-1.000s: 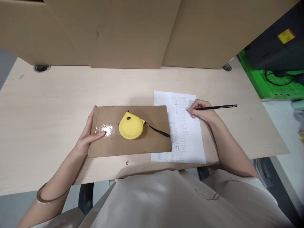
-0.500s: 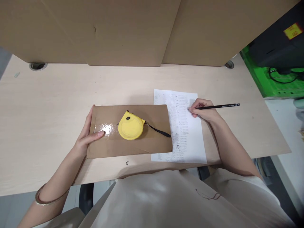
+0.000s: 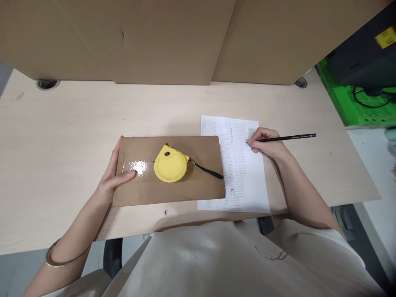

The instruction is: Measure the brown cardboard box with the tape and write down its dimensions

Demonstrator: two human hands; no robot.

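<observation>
My left hand (image 3: 114, 175) grips the left end of a brown cardboard box (image 3: 198, 187), thumb on top and fingers along its far left side. On the box lies a yellow tape measure (image 3: 170, 167), its black wrist strap (image 3: 208, 170) trailing right to the box's edge. With closed fingers my right hand (image 3: 266, 142) holds a black pencil (image 3: 289, 137), its back end pointing right. The pencil's tip is at a printed sheet of paper (image 3: 247, 185) with rows of small text. The box covers part of the paper's left side.
A tall cardboard panel (image 3: 161, 45) stands along the back of the light wooden desk (image 3: 62, 156). Round cable holes (image 3: 48, 84) sit near its rear edge. At the right are a green crate (image 3: 368, 111) with a black object and cable, and a white surface (image 3: 371, 161).
The view has shifted very slightly. The pencil's back end has tilted a little; my right hand stays at the same part of the paper. My left hand, box and tape measure keep their places.
</observation>
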